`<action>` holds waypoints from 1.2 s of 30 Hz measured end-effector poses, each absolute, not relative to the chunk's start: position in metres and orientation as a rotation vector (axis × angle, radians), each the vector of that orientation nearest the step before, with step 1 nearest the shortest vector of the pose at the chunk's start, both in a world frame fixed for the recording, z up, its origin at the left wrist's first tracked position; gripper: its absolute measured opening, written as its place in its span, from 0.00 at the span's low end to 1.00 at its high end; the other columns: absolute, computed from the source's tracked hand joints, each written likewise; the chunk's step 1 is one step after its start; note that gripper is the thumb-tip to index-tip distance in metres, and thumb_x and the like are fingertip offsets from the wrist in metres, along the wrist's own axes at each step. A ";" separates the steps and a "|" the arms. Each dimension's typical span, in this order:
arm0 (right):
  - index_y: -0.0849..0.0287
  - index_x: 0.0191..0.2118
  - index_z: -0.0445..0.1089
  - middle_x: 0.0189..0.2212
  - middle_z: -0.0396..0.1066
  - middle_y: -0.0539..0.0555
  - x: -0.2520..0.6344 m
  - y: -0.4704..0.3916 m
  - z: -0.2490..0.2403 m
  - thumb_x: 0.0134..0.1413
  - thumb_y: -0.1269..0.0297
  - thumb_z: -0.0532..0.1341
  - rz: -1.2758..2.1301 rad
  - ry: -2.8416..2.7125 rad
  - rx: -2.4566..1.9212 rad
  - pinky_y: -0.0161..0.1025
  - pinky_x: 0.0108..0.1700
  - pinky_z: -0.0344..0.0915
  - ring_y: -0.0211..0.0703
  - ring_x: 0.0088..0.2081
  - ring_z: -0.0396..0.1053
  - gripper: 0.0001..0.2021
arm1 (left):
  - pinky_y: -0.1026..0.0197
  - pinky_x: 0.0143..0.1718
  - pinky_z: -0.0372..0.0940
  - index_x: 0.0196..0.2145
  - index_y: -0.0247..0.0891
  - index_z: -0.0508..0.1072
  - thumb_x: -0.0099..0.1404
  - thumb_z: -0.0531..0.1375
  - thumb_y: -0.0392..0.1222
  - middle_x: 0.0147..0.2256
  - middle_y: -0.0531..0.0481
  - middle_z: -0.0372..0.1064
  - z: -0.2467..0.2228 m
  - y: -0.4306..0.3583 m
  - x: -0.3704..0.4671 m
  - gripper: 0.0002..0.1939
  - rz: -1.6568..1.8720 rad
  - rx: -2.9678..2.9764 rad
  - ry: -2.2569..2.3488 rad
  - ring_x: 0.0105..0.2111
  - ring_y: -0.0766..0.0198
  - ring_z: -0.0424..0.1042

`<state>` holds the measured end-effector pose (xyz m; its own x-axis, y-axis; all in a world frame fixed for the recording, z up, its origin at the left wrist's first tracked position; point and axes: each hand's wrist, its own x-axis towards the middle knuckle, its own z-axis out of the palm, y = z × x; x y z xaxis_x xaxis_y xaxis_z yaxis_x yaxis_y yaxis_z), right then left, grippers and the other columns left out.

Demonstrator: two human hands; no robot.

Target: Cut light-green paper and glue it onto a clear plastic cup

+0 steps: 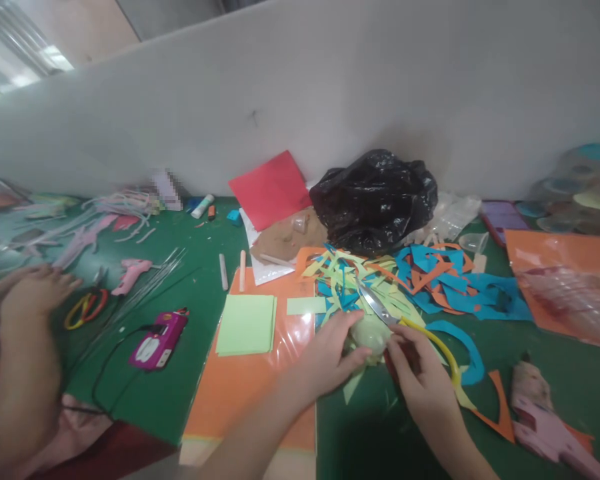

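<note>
A clear, rounded plastic piece with pale green paper against it (pixel 371 335) is between my two hands. My left hand (pixel 325 357) grips its left side, thumb below and fingers above. The fingertips of my right hand (pixel 423 377) pinch its right edge. Yellow-handled scissors (pixel 443 347) pass behind my right fingers, blades pointing up and left over the paper scraps (pixel 380 290); whether that hand also grips them, I cannot tell. A blue curved paper offcut (pixel 465 343) lies right of the scissors.
Left of my hands, pale green paper squares (pixel 246 325) rest on an orange sheet (pixel 245 400). A black plastic bag (pixel 375 200) stands behind the scraps. Glue guns (pixel 133 273) lie on both sides. A purple power box (pixel 159 340) trails a cable. Another person's hands (pixel 35 290) are at far left.
</note>
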<state>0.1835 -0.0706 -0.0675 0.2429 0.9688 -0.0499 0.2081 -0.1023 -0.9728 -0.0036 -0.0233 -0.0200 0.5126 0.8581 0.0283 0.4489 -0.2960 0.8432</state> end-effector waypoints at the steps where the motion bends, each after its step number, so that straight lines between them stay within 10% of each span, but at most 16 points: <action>1: 0.56 0.51 0.70 0.39 0.75 0.59 0.181 -0.070 -0.065 0.62 0.47 0.60 0.966 -1.141 -1.510 0.44 0.39 0.75 0.50 0.39 0.76 0.20 | 0.45 0.56 0.66 0.62 0.37 0.62 0.71 0.52 0.61 0.56 0.35 0.67 -0.020 -0.023 -0.004 0.31 0.644 1.918 1.072 0.55 0.48 0.68; 24: 0.55 0.41 0.73 0.36 0.76 0.55 0.177 -0.094 -0.058 0.67 0.59 0.55 0.561 -1.682 -1.410 0.45 0.40 0.73 0.49 0.38 0.74 0.10 | 0.57 0.34 0.62 0.36 0.37 0.71 0.75 0.46 0.56 0.27 0.48 0.71 -0.017 -0.043 -0.019 0.23 0.601 2.861 1.032 0.31 0.58 0.72; 36: 0.55 0.49 0.71 0.45 0.74 0.57 0.169 -0.118 -0.063 0.68 0.66 0.54 -0.044 -1.899 -1.456 0.50 0.49 0.67 0.52 0.46 0.69 0.10 | 0.42 0.57 0.65 0.56 0.42 0.67 0.66 0.63 0.49 0.56 0.42 0.67 -0.021 -0.074 -0.015 0.22 0.424 2.474 1.318 0.59 0.47 0.63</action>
<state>0.1688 -0.1176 -0.0632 -0.0917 0.8241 0.5589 0.8490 0.3580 -0.3887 -0.0150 -0.0740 -0.0207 0.5341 0.8375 0.1151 0.7474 -0.5314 0.3988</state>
